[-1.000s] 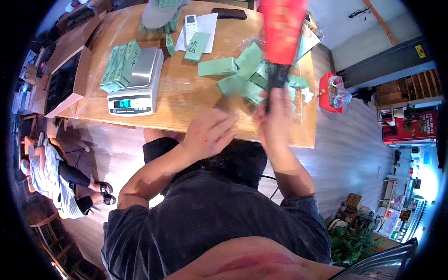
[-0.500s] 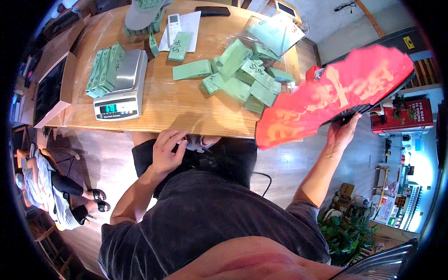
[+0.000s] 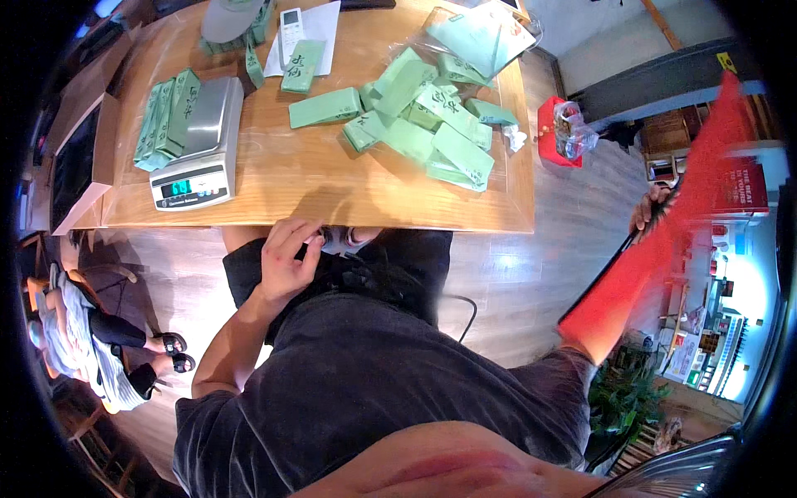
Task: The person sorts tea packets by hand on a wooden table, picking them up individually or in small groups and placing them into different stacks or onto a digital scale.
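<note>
Out to the right, beyond the table, my right hand grips a red folding fan at its dark ribs. The fan is spread, smeared by motion and covers much of my right forearm. My left hand rests at the table's front edge, fingers loosely bent and thumb apart, with nothing seen in it. On the wooden table, a white digital scale stands to the left with several green packets on and beside its metal pan. A loose pile of green packets lies right of the middle.
Farther back are a white remote, a grey cap and a clear bag with pale green sheets. A red bin stands right of the table. An open carton is at the left. Another person sits lower left.
My right hand has swung the fan outward to the right, away from the table, and turned it more edge-on. The left hand stays by the table edge. The view has shifted slightly.
</note>
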{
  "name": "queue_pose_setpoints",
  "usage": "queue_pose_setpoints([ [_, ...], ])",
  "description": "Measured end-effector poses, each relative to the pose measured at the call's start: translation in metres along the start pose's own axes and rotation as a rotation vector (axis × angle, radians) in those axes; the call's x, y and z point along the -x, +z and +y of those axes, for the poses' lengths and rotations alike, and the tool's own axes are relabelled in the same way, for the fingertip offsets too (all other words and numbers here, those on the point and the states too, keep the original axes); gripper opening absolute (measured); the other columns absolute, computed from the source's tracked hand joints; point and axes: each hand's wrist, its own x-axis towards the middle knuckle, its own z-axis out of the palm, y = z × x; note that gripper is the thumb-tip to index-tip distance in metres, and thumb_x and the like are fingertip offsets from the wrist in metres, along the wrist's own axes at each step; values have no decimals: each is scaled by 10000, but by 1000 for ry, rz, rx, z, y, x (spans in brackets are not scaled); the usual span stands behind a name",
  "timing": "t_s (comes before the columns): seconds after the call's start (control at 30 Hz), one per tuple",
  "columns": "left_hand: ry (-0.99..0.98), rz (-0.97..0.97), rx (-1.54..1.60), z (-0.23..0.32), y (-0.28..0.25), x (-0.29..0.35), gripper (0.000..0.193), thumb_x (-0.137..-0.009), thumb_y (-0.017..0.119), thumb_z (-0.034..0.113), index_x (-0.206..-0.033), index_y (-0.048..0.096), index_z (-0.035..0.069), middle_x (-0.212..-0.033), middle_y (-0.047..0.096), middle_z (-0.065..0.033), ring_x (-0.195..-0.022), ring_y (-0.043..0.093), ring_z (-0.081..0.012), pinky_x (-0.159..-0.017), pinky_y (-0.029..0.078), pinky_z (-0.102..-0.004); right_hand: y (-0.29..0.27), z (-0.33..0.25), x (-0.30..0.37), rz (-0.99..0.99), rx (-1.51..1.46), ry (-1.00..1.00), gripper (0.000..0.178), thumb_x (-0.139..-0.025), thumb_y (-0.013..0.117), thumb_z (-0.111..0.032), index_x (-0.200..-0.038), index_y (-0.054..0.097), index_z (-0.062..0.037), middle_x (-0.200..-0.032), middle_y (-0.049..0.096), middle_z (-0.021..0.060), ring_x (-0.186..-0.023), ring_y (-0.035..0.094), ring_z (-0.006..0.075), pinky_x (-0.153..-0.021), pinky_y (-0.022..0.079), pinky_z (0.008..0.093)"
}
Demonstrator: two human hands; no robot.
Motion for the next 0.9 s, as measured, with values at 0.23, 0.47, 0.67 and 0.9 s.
queue_pose_setpoints([
  [0.23, -19, -2, 8, 2, 4, -11, 279, -831, 721, 66, -1108, 714, 33, -1005, 672, -139, -924, 642, -330, -829, 523, -400, 23, 2, 38, 1011, 587, -328, 402, -1032, 556, -360, -975, 690, 15, -864, 650, 22, -825, 544, 88, -762, 471, 285],
  [0.47, 6, -19, -75, -7, 7, -37, 299, -859, 693, 84, -1155, 694, 38, -1065, 655, -177, -992, 627, -363, -864, 516, -415, 37, 6, 46, 1021, 348, -433, 436, -1021, 589, -383, -796, 618, -11, -746, 579, -23, -692, 488, 96, -656, 441, 269],
  [0.67, 24, -12, -236, -33, 12, -109, 445, -874, 654, 98, -1303, 573, 11, -1220, 611, -240, -1150, 578, -426, -986, 474, -465, -22, 28, 65, 913, 1105, -81, 386, -1014, 612, -340, -871, 689, 9, -734, 559, -41, -691, 470, 75, -624, 406, 258],
  [0.9, 35, -134, -417, -90, 43, -157, 604, -848, 612, 112, -1427, 459, 31, -1383, 540, -231, -1275, 518, -405, -1081, 409, -466, -33, 42, 45, 894, 1011, -115, 268, -1028, 579, -285, -1000, 643, -27, -914, 642, 73, -873, 617, 177, -799, 527, 357],
])
